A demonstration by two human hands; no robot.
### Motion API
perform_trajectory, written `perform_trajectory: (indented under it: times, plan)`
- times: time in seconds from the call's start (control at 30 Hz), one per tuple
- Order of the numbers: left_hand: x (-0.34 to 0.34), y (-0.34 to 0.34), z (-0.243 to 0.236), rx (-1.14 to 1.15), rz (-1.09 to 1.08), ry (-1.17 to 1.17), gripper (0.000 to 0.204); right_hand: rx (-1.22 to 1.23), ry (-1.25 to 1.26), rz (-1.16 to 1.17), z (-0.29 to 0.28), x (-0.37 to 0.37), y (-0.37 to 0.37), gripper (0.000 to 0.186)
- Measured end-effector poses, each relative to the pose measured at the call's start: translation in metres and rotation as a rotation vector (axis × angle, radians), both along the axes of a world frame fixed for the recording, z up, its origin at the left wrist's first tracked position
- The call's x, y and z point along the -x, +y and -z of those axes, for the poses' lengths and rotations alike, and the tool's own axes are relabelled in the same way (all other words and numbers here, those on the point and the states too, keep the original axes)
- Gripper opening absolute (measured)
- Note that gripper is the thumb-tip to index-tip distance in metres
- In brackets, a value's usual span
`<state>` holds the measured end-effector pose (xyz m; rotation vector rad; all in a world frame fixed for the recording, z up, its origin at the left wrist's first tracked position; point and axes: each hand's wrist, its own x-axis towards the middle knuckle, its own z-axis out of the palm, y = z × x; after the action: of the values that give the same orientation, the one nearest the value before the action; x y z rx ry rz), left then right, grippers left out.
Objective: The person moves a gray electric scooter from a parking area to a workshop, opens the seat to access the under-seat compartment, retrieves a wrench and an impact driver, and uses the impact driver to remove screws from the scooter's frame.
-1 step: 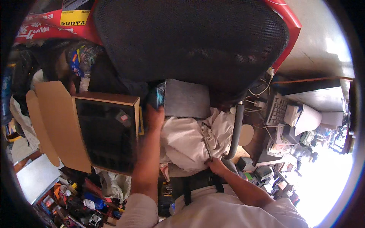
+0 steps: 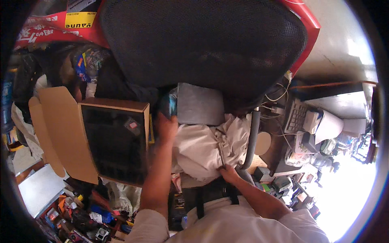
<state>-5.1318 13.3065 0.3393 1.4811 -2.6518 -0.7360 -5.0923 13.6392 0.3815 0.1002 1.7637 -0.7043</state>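
A rumpled cream cloth [image 2: 198, 150], with a thin dark strip running down it, lies over the seat in front of me. My right hand [image 2: 230, 174] is closed at the cloth's near edge, pinching it where the strip ends. My left hand [image 2: 167, 126] reaches to the far left side of the cloth, beside a blue shiny plastic-wrapped item [image 2: 173, 103]; its fingers are in shadow, so their grip is hidden. Just beyond the cloth stands a flat grey rectangular panel [image 2: 200, 104], against the chair's black mesh back [image 2: 202, 44].
Left of my arm is an open cardboard box [image 2: 63, 133] holding a black flat item [image 2: 113, 141]. A grey armrest [image 2: 254, 139] bounds the cloth on the right. Further right are a keyboard [image 2: 296, 116] and white cables [image 2: 275, 97]. Cluttered small goods [image 2: 89, 218] fill the lower left.
My left hand has shifted very slightly to the right. My right hand has moved slightly up along the cloth's edge. The grey panel and box are practically unchanged.
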Motion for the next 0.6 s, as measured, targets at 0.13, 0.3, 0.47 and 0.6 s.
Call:
perform_trajectory:
  times: [0.13, 0.3, 0.47, 0.6]
  plan:
    - [-0.002, 0.032, -0.093, 0.045, 0.118, -0.010, 0.060, 0.243, 0.121, 0.126, 0.055, 0.003, -0.038, 0.034]
    - [-0.042, 0.041, -0.187, -0.273, -0.107, 0.234, 0.052, 0.643, 0.357, 0.286, 0.059, 0.069, -0.151, 0.034]
    - [-0.175, 0.074, -0.181, -1.018, -0.630, 0.722, 0.046, 0.575, 0.276, 0.037, 0.028, 0.091, -0.202, 0.037]
    - [-0.163, 0.126, -0.190, -1.539, -0.831, 1.069, 0.046, 0.452, 0.301, -0.233, 0.036, 0.111, -0.232, 0.041]
